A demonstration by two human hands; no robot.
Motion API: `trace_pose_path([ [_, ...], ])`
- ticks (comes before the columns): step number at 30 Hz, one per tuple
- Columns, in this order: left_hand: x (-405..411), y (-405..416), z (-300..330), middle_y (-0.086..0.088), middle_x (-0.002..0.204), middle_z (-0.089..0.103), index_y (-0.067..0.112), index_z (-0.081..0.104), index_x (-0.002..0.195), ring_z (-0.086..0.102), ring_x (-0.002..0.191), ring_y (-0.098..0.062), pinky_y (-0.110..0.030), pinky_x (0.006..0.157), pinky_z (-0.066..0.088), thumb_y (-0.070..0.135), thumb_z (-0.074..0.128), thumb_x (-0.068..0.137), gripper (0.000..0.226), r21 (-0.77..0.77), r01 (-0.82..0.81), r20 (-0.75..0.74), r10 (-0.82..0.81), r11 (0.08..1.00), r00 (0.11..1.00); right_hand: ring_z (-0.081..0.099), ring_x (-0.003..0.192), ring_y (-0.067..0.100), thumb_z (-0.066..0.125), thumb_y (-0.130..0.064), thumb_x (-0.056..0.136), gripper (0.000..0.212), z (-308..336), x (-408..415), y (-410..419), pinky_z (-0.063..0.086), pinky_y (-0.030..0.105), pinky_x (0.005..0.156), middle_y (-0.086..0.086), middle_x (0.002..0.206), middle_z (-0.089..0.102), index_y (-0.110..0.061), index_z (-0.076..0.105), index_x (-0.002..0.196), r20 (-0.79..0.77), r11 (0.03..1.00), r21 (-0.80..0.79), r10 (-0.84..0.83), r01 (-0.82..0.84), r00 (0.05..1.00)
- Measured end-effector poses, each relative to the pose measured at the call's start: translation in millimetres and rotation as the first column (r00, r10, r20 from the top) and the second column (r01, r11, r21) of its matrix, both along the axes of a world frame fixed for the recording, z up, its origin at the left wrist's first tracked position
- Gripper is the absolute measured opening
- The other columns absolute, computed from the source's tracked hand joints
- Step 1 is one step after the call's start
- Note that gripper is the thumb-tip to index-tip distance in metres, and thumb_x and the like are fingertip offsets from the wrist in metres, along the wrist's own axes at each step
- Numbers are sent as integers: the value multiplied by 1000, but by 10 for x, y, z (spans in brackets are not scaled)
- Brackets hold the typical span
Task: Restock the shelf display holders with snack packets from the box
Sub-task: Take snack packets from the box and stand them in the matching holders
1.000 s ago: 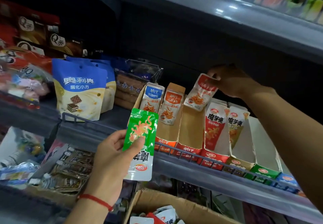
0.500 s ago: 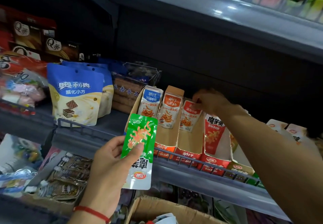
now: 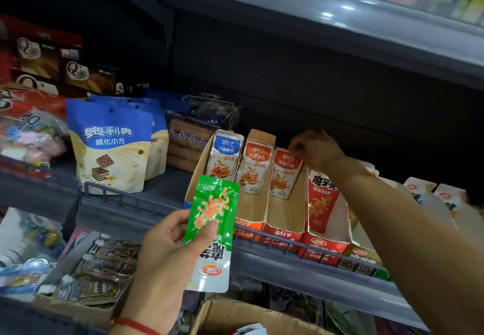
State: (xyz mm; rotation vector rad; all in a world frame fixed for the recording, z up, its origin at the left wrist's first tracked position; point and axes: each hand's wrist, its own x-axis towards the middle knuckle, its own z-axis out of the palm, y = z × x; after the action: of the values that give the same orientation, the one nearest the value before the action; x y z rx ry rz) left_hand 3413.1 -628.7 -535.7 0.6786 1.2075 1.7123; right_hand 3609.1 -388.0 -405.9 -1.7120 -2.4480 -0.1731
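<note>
Left hand [image 3: 170, 251] is up in front of the shelf, thumb and curled fingers pinching a green packet [image 3: 210, 232] held upside down; its white end carries a red oval logo and inverted Chinese characters I can't read cleanly. A red string sits on that wrist.

Over on the right, the right hand [image 3: 315, 149] reaches deep onto the shelf, fingertips curled onto the top edge of a red packet [image 3: 284, 175] printed 劲仔 深海小鱼. That packet stands upright in the third cardboard holder [image 3: 285, 219], whose red front lip also reads 劲仔.

Next door to its left, an orange packet [image 3: 255, 168] with the same 劲仔 深海小鱼 lettering stands in its own holder, and left again a blue-topped packet [image 3: 225, 158] of the same brand.

Right of the hand, a red and white packet [image 3: 323, 198] marked 魔芋爽 stands in a red holder.

Far left on the shelf, a blue and cream pouch [image 3: 111, 149] reads 奥利奥 威化小方, with a wafer pictured. Behind it, a clear tub of biscuits [image 3: 192, 138] shows 永鑫食品.

Bottom edge, the open cardboard box [image 3: 227, 313] sits below the shelf rail [image 3: 288, 249].
</note>
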Motion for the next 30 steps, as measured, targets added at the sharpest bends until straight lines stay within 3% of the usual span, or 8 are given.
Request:
trace_pose_path([
  [8, 7, -1, -11, -8, 91, 79, 11, 72, 99, 77, 84, -27, -40, 75, 57, 7, 80, 77, 24, -4, 21, -11, -21, 1000, 1000, 61, 113, 27, 58, -34, 102, 17, -132, -7, -7, 40, 48, 110, 3, 114, 68, -26, 67, 113, -20, 978, 205, -36, 39, 999],
  [11, 7, -1, -8, -9, 92, 79, 10, 73, 101, 76, 86, -28, -43, 78, 58, 3, 77, 81, 21, -14, 18, 4, -18, 1000, 1000, 67, 106, 24, 55, -30, 104, 19, -185, -65, -243, 50, 48, 102, 5, 110, 72, -22, 68, 115, -104, 948, 306, 130, -93, 986],
  [13, 9, -13, 4, -10, 94, 79, 10, 74, 104, 76, 88, -31, -48, 83, 59, 0, 72, 87, 20, -34, 47, 28, -46, 998, 999, 68, 95, 15, 59, -26, 102, 19, -218, -144, -538, 58, 36, 88, 0, 108, 71, -20, 69, 117, -190, 911, 342, 308, -231, 932],
  [17, 77, -68, 61, -10, 97, 79, 15, 78, 101, 76, 90, -30, -47, 84, 58, -6, 67, 88, 27, -34, 155, -43, -156, 987, 987, 63, 90, 0, 61, -40, 100, 33, -311, -172, -1281, 51, 13, 74, -16, 110, 64, -27, 61, 130, -354, 913, 85, 402, -399, 845],
  [20, 202, -130, 79, -4, 101, 79, 17, 77, 106, 77, 90, -25, -41, 79, 59, -4, 73, 84, 30, -16, 215, -103, -215, 976, 971, 68, 99, 10, 71, -33, 95, 37, -509, 33, -1566, 60, 34, 85, -8, 112, 70, -28, 61, 131, -503, 908, -127, 288, -399, 815],
  [22, 256, -157, 67, -4, 104, 79, 16, 76, 108, 77, 90, -25, -37, 73, 61, 2, 76, 78, 32, 12, 220, -95, -218, 975, 971, 72, 91, 18, 75, -18, 93, 20, -583, 237, -1707, 62, 42, 82, 0, 97, 75, -21, 71, 113, -708, 927, -122, 170, -355, 686],
  [27, 538, -256, 46, -17, 99, 78, 6, 70, 112, 74, 79, -30, -29, 64, 62, -2, 70, 82, 31, 24, 323, -131, -317, 946, 939, 77, 78, 18, 71, -8, 93, 8, -765, 855, -2133, 62, 29, 60, 6, 83, 78, -9, 67, 100, -953, 974, -137, -80, -183, 291],
  [30, 805, -277, 58, -22, 90, 76, 3, 72, 105, 72, 73, -33, -27, 59, 62, 1, 69, 86, 19, 18, 301, -166, -294, 953, 941, 70, 74, 22, 79, -21, 89, 23, -942, 1196, -2280, 57, 36, 64, 27, 78, 69, -4, 65, 96, -963, 979, -162, -130, -122, 235],
])
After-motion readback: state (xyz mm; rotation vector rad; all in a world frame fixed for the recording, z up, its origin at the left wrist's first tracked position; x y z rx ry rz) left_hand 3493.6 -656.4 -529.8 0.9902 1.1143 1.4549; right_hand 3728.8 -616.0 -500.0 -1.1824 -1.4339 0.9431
